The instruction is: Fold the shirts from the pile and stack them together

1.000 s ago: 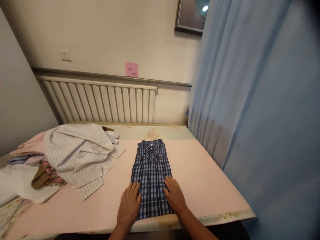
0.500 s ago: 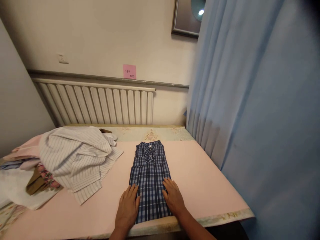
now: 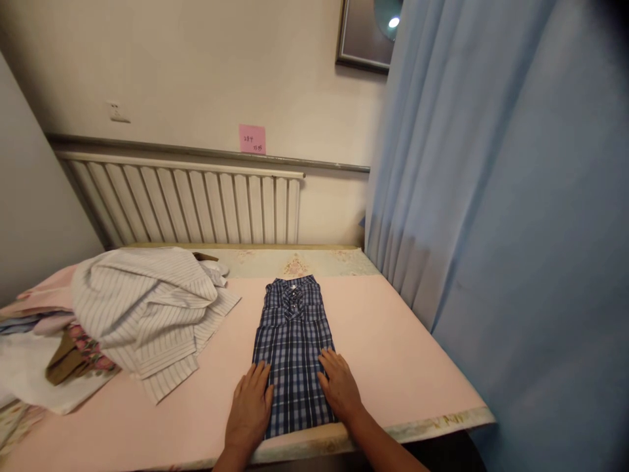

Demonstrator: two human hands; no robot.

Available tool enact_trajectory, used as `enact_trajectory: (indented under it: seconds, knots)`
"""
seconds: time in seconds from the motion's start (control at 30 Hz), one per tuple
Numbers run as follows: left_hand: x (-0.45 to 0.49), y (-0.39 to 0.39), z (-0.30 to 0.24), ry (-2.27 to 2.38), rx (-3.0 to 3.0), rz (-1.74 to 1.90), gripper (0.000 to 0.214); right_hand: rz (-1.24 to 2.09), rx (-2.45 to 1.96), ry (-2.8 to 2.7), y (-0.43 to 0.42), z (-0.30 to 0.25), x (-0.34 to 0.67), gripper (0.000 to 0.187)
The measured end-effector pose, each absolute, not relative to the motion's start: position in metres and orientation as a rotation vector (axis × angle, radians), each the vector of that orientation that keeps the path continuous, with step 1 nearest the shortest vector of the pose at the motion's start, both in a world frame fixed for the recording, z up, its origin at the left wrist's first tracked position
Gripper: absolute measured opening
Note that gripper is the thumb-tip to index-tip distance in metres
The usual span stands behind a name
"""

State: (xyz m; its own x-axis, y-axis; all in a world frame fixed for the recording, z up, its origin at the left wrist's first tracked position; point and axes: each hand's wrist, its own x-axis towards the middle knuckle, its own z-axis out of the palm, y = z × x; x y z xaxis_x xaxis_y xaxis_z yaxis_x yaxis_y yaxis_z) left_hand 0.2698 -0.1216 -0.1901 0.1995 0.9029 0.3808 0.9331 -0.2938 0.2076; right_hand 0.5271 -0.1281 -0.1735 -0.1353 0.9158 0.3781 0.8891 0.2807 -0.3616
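Observation:
A blue plaid shirt [image 3: 293, 354] lies folded into a long narrow strip on the pink cloth, its collar and buttons at the far end. My left hand [image 3: 249, 401] rests flat along the shirt's left edge near the table's front. On the opposite edge, my right hand [image 3: 340, 385] lies with its fingers stretched over the fabric. Both hands touch the shirt without gripping it.
A heap of clothes with a striped white shirt [image 3: 147, 301] on top sits at the left. Pink cloth [image 3: 388, 347] covers the table. A blue curtain [image 3: 491, 196] hangs along the right side; a radiator [image 3: 196, 203] stands behind the table.
The view has shifted very slightly. My hands and the plaid shirt stay in the same place relative to each other.

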Motion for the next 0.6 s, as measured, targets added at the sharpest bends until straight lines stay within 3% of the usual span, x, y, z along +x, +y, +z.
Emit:
enact_trajectory:
  seconds: [0.6]
  knots:
    - [0.2703,-0.1208,-0.188,-1.846,-2.377,-0.652,0.047,0.078,-1.642,-1.997,-0.1282,-0.1699,0.5255,0.041]
